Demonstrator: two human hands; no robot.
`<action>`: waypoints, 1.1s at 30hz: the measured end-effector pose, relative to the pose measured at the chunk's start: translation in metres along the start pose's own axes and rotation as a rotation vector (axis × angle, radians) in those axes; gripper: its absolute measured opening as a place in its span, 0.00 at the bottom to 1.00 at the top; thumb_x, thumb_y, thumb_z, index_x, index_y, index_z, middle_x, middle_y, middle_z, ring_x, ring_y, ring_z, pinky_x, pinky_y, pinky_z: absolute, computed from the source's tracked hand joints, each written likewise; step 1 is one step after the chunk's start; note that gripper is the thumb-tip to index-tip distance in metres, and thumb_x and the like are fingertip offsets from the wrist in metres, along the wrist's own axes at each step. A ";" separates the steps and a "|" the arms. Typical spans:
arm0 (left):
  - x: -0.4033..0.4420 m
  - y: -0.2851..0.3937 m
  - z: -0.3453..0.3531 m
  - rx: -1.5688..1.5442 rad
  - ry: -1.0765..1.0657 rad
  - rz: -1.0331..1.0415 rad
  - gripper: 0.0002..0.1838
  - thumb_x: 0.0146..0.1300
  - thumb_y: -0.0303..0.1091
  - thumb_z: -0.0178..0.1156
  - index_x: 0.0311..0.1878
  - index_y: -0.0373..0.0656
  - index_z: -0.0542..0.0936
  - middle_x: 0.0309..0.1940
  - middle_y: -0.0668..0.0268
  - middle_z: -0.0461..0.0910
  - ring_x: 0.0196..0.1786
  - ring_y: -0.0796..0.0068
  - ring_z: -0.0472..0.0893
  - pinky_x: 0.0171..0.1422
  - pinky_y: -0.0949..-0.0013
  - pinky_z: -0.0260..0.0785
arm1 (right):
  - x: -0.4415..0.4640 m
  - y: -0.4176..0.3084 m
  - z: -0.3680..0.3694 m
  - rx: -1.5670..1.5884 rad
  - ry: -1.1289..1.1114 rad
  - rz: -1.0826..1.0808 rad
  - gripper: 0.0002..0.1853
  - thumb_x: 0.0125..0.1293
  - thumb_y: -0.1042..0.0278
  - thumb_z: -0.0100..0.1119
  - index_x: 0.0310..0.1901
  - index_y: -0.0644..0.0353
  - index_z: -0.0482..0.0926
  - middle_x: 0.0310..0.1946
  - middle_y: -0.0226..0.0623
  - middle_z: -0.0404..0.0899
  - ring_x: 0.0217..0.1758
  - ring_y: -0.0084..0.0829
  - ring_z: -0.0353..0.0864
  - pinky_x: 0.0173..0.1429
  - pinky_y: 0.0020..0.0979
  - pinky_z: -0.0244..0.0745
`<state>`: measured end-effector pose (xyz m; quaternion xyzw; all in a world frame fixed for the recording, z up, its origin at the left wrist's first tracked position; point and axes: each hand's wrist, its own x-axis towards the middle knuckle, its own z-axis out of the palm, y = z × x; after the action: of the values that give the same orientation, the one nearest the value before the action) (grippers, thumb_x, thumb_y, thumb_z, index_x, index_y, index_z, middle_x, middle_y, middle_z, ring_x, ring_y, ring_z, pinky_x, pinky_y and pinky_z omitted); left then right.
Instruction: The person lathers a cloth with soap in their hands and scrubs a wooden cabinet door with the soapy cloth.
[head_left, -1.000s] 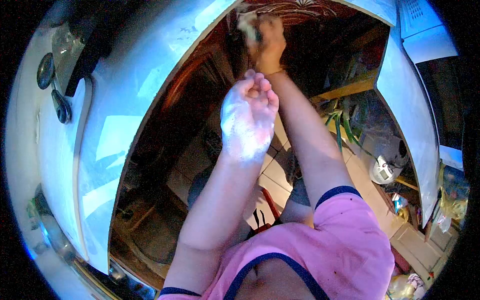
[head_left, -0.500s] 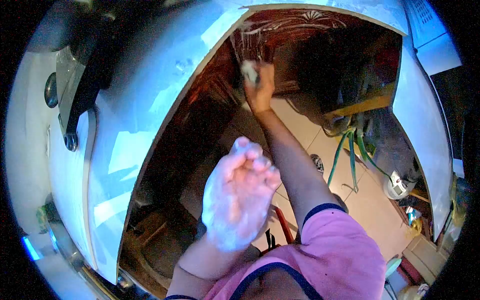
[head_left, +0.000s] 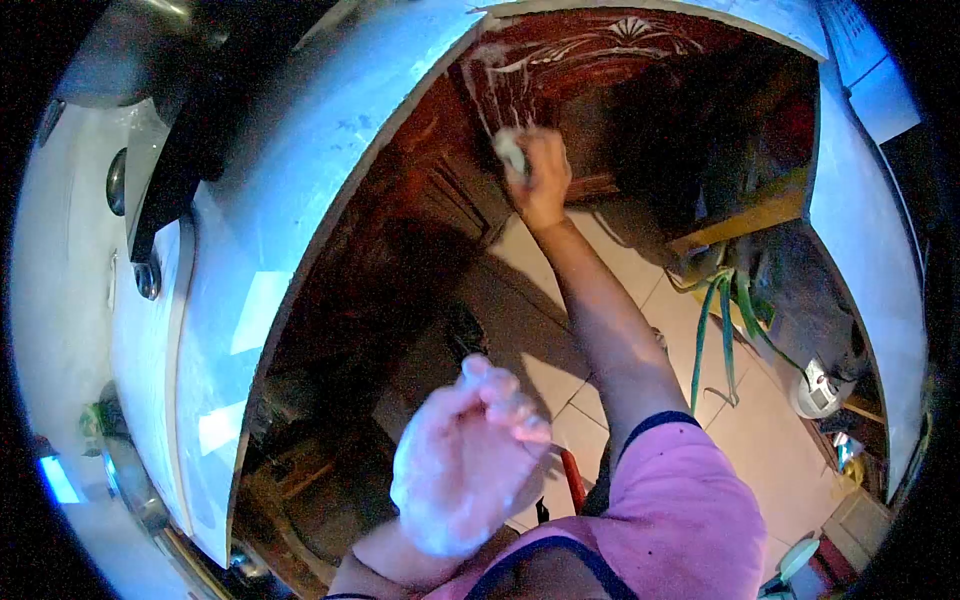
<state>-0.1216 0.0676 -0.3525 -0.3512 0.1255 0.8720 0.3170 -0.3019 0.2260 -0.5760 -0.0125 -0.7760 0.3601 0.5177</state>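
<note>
My right hand (head_left: 545, 178) reaches far forward, fingers wrapped round a whitish, foamy sponge (head_left: 510, 153), slightly blurred. It is at a dark red-brown wooden panel (head_left: 585, 100) with a carved fan pattern. White suds (head_left: 505, 85) streak down the panel's left side, just above the sponge. Closer to my body, my left hand (head_left: 465, 455) is raised with its palm showing and its fingers loosely curled. Nothing is visible in that hand, and its skin looks wet or soapy. It touches nothing that I can see.
A pale curved surface (head_left: 255, 250) frames the view on the left and top. Tiled floor (head_left: 765, 450) lies below. Long green leaves (head_left: 725, 320) and a round white device (head_left: 817, 395) are on the right, near a wooden bar (head_left: 740, 225). A red rod (head_left: 572, 480) shows behind my left hand.
My right hand and the sponge have shifted slightly right and down in the view. The left hand sits lower. The background has also shifted, and more suds streaks show on the panel.
</note>
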 end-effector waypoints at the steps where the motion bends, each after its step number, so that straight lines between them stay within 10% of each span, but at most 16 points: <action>1: -0.002 -0.002 -0.001 -0.009 0.026 -0.030 0.09 0.60 0.28 0.47 0.37 0.51 0.77 0.24 0.75 0.68 0.27 0.81 0.67 0.39 0.72 0.60 | -0.025 0.016 0.003 -0.058 -0.069 0.082 0.18 0.43 0.77 0.64 0.40 0.58 0.74 0.39 0.41 0.72 0.42 0.46 0.73 0.43 0.37 0.72; 33: 0.012 -0.018 -0.006 -0.013 0.095 -0.049 0.12 0.62 0.29 0.45 0.41 0.48 0.78 0.26 0.76 0.72 0.31 0.81 0.71 0.44 0.70 0.63 | -0.035 0.037 0.000 -0.034 0.036 0.186 0.16 0.42 0.77 0.66 0.37 0.54 0.78 0.40 0.39 0.72 0.41 0.44 0.75 0.41 0.37 0.73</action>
<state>-0.1136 0.0850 -0.3649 -0.3973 0.1259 0.8471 0.3296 -0.2987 0.2394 -0.6248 -0.0996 -0.7681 0.3931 0.4956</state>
